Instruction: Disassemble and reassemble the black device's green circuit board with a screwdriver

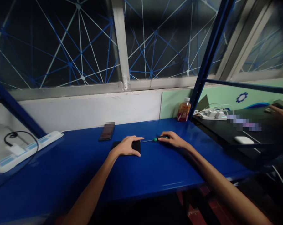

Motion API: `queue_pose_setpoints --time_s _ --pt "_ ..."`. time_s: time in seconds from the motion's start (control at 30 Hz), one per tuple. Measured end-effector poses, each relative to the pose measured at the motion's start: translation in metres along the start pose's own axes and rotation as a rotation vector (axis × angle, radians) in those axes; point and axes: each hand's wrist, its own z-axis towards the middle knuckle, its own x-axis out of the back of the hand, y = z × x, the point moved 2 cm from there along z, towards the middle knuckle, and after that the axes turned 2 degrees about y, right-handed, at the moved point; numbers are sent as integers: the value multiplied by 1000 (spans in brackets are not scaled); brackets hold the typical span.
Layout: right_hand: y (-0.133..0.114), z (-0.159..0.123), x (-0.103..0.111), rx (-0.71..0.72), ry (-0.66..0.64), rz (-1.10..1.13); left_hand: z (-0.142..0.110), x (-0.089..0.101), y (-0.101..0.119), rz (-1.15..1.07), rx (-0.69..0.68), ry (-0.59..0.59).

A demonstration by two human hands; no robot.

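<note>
On the blue table (155, 168) lies a flat black rectangular object (136, 147); what kind it is I cannot make out. My left hand (125, 145) grips it from above, index finger stretched along the far side and thumb at the near side. My right hand (173, 139) is closed around the black and green handle of a screwdriver (155, 139). Its thin metal shaft points left, nearly level, with the tip at the right edge of the black object. Whether the tip touches is too small to tell.
A phone (107, 131) lies behind my left hand. At left is a white power strip (31, 151) with a plug and black cable. A drink bottle (184, 109) stands by the blue post. Another person's hand (281, 111) is over the black table (222, 131) at right.
</note>
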Motion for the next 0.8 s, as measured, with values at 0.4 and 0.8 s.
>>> queue_pose_setpoints --time_s 0.4,0.8 --pt "-3 4 -6 6 101 -25 -2 0 -9 62 80 -51" --pt "-10 2 -6 -6 250 -143 -2 1 -10 50 74 -10"
